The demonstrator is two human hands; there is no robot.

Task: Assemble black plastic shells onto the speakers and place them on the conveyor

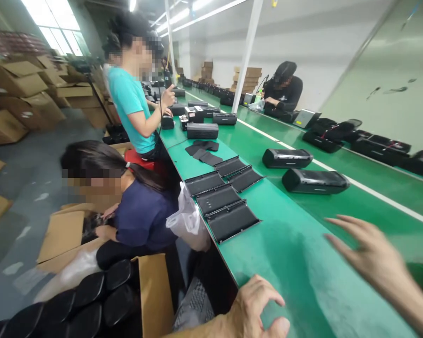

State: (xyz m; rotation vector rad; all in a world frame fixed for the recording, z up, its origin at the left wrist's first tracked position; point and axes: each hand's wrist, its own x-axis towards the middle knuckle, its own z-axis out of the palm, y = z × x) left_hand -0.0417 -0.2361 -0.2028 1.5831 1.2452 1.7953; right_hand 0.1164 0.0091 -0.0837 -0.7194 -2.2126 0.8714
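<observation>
My left hand (259,307) is at the near edge of the green bench (285,253), its fingers curved and apart with nothing between them. Above the bench on the right, my right hand (368,246) has its fingers spread and holds nothing. Several black curved panels (231,219) lie beyond my left hand along the bench edge. Two black speaker-like units, a nearer one (315,181) and a farther one (287,158), rest on the green surface beyond my right hand.
A person in dark blue (146,211) bends over an open carton on the left. Another in turquoise (130,94) is beyond. A plastic bag (188,216) hangs at the bench edge. Near left, a carton (157,295) holds black parts. A person in black (285,89) sits across.
</observation>
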